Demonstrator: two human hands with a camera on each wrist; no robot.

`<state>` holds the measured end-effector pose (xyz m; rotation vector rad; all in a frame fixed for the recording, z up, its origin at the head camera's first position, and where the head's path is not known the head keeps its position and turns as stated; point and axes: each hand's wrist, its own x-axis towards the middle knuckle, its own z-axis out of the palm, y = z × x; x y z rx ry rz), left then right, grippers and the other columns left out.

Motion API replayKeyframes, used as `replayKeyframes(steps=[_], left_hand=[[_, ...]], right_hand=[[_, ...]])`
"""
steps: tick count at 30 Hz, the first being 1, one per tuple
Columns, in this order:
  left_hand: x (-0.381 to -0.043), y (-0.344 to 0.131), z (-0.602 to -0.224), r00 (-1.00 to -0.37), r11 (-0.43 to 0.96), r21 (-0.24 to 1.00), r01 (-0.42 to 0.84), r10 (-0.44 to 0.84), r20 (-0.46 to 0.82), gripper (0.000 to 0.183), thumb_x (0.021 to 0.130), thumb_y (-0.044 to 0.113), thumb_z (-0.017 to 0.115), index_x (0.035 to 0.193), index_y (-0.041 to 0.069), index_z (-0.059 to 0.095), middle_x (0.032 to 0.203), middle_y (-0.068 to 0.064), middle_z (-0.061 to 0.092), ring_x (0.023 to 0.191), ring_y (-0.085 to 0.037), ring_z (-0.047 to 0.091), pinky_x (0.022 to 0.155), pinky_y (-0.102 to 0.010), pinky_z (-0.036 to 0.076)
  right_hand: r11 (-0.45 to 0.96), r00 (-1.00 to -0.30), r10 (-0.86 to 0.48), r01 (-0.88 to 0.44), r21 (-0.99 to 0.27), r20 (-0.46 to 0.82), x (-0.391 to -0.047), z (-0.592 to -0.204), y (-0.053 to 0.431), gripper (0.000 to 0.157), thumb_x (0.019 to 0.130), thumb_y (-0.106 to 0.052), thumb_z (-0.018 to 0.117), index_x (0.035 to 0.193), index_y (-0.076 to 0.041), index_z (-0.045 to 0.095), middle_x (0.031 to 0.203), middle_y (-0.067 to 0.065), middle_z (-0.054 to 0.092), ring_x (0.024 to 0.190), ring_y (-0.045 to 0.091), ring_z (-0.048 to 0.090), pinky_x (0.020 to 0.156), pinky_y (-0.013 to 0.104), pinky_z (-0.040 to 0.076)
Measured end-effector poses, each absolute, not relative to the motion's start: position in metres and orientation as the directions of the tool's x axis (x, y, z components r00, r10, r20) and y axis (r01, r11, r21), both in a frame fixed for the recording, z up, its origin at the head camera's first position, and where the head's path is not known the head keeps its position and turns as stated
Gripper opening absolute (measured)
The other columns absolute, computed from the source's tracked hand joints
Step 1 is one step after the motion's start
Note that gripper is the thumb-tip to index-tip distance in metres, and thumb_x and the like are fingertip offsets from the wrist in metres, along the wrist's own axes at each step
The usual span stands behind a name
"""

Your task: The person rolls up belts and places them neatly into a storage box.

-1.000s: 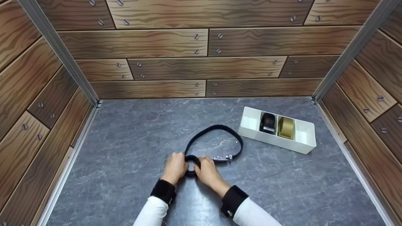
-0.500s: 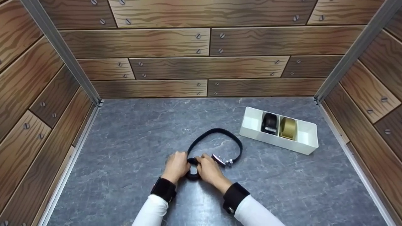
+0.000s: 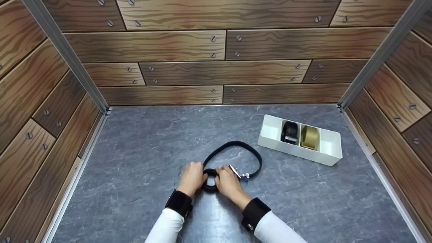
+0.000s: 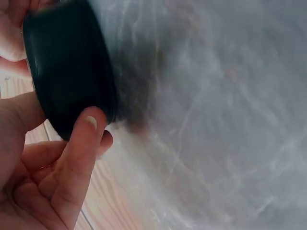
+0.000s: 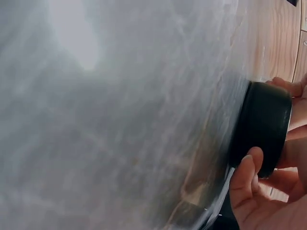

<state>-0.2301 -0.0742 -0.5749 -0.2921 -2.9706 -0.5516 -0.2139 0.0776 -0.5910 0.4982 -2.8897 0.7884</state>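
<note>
A black belt (image 3: 236, 143) stands on its edge on the grey surface, part of it wound into a round coil (image 3: 210, 189) and the rest making a wide loop beyond the hands. The left hand (image 3: 192, 178) grips the coil's left side, with a thumb and fingers pinching the band (image 4: 69, 62) in the left wrist view. On the opposite side, the right hand (image 3: 229, 183) pinches the coil, whose dark outer band (image 5: 263, 124) shows in the right wrist view. A silver buckle (image 3: 235, 171) at the belt's free end leans just beside the right hand's knuckles.
A white divided box (image 3: 293, 152) sits at the right rear. Its two middle compartments hold a rolled black belt (image 3: 289, 132) and a rolled tan belt (image 3: 309, 137); the end ones are bare. Wood-print walls (image 3: 182, 72) enclose the surface at the back and sides.
The belt's loop has drawn in a little toward the hands. Its buckle has swung from lying nearly level to a slant. Both hands keep hold of the coil, shifting slightly right.
</note>
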Motion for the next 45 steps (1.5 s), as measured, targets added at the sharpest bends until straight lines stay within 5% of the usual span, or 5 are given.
replayKeyframes(steps=[10, 15, 22, 36, 45], left_hand=[[-0.233, -0.068, -0.578, -0.98, 0.914, 0.36, 0.188, 0.151, 0.128, 0.012, 0.076, 0.008, 0.076, 0.081, 0.002, 0.066, 0.08, -0.019, 0.068, 0.073, -0.038, 0.067, 0.06, -0.047, 0.053], [-0.235, -0.068, -0.579, -0.986, 0.911, 0.381, 0.155, 0.117, 0.122, 0.008, 0.073, 0.004, 0.072, 0.078, 0.002, 0.067, 0.079, -0.019, 0.068, 0.07, -0.037, 0.066, 0.059, -0.047, 0.052], [-0.236, -0.079, -0.581, -0.994, 0.909, 0.413, 0.054, 0.01, 0.107, 0.007, 0.069, 0.004, 0.068, 0.076, 0.002, 0.066, 0.079, -0.021, 0.068, 0.069, -0.04, 0.066, 0.057, -0.049, 0.051], [-0.234, -0.103, -0.578, -0.981, 0.888, 0.432, -0.156, -0.191, 0.037, 0.017, 0.074, 0.012, 0.072, 0.085, -0.001, 0.068, 0.085, -0.023, 0.068, 0.075, -0.042, 0.067, 0.06, -0.051, 0.052], [-0.228, -0.096, -0.58, -0.984, 0.876, 0.47, -0.11, -0.162, 0.07, 0.011, 0.073, 0.006, 0.069, 0.081, -0.001, 0.067, 0.08, -0.022, 0.068, 0.072, -0.041, 0.066, 0.061, -0.049, 0.052]], right_hand=[[0.806, -0.973, -0.141, -0.22, -0.55, 0.182, -0.207, -0.592, 0.079, 0.052, 0.098, -0.02, 0.059, 0.143, -0.001, 0.044, 0.147, 0.03, 0.027, 0.075, 0.033, 0.062, 0.059, 0.04, 0.052], [0.814, -0.994, -0.095, -0.109, -0.571, 0.054, -0.206, -0.586, 0.089, 0.06, 0.098, -0.02, 0.057, 0.15, -0.002, 0.033, 0.142, 0.032, 0.033, 0.078, 0.034, 0.062, 0.06, 0.04, 0.053], [0.75, -0.963, -0.268, -0.207, -0.629, -0.003, -0.209, -0.58, 0.123, 0.043, 0.094, -0.005, 0.057, 0.134, 0.011, 0.048, 0.129, 0.031, 0.052, 0.122, 0.047, 0.049, 0.102, 0.055, 0.038], [0.859, -0.946, -0.319, -0.264, -0.439, -0.056, -0.23, -0.556, 0.211, 0.021, 0.089, -0.003, 0.064, 0.11, -0.002, 0.07, 0.104, 0.017, 0.068, 0.094, 0.035, 0.065, 0.085, 0.05, 0.05], [0.86, -0.929, -0.35, -0.268, -0.433, -0.12, -0.227, -0.546, 0.17, 0.018, 0.09, -0.011, 0.065, 0.104, -0.003, 0.073, 0.101, 0.017, 0.071, 0.089, 0.034, 0.067, 0.08, 0.048, 0.052]])
